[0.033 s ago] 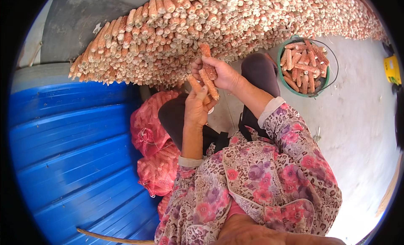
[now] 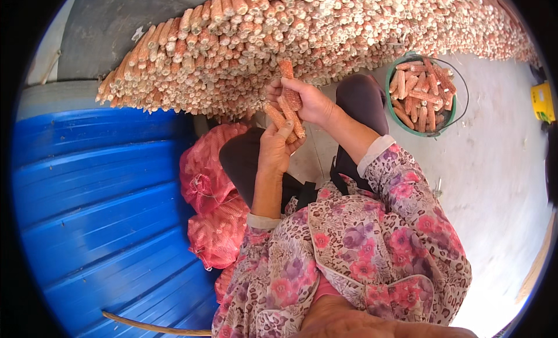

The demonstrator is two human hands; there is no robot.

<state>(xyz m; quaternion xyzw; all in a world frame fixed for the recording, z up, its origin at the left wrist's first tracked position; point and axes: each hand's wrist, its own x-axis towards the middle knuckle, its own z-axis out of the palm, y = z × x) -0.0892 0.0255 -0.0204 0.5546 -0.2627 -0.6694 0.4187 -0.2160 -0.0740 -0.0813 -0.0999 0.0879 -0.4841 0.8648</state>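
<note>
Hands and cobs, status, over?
Left hand, right hand: closed on corncobs, close together. Nothing visible blocking either. Stacked cobs just ahead; green bucket at right.

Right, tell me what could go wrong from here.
One of the corncobs could slip: the left hand and right hand hold several between them, in a loose cluster.

The tall stack rises just beyond the hands; a bump might send some cobs rolling.

The green bucket, full of loose cobs, stands close beside the right knee, so a sideways shift might tip it.
</note>
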